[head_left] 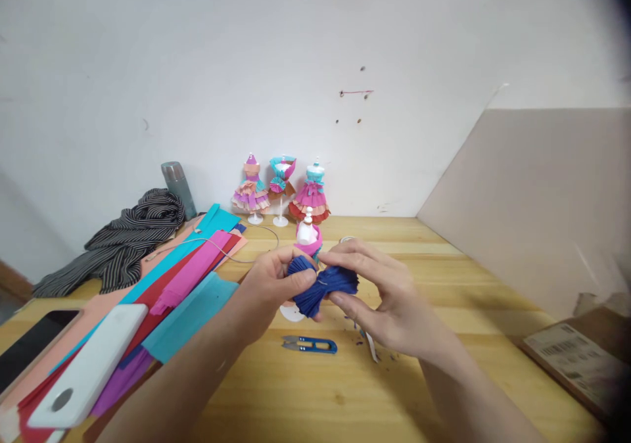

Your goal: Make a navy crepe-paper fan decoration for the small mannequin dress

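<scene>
A dark blue pleated paper bow [304,293], gathered at its middle with a light strip or wire, is held up between both hands. My left hand [269,279] pinches its left fan, thumb across the front. On the other side my right hand [379,292] grips the right fan between thumb and fingers. Behind the bow stands a small white dress form [307,233] with pink paper round it, its lower part mostly hidden. Below the hands, blue thread snips [309,345] lie on the wooden table [340,397].
Coloured crepe paper sheets [192,318], a white oblong device [91,367] and a phone [37,344] cover the left side. Three dressed mini forms [310,196] stand by the wall. A striped cloth [128,246], a flask [178,190] and a cardboard box [576,357] flank the table.
</scene>
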Available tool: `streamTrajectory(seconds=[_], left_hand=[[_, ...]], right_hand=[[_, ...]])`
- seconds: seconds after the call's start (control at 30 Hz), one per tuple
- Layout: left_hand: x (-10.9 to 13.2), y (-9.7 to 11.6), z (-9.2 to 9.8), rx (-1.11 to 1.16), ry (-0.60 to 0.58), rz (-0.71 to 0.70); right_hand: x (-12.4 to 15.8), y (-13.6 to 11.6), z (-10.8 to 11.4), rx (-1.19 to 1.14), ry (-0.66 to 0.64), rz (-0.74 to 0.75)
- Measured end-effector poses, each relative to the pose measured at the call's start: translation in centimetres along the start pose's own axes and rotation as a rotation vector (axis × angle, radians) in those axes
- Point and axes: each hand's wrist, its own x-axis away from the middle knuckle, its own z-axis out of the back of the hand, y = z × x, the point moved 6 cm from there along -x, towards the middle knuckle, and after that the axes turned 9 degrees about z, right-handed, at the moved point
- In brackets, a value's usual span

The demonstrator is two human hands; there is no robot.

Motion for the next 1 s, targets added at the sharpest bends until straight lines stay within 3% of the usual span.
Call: streamTrajectory(seconds=[0.27, 0.47, 1.0], left_hand=[[0.28, 0.59, -0.09, -0.104, 0.096, -0.091], [0.44, 0.68, 0.06, -0.095, 0.084, -0.107], [0.59, 0.99, -0.15, -0.139, 0.078, -0.119]], right_hand=[[-0.09, -0.6, -0.14, 0.046, 0.003, -0.001], [-0.13, -0.22, -0.4, 0.148, -0.052, 0.026], [-0.35, -0.9, -0.25, 0.16, -0.017, 0.105]])
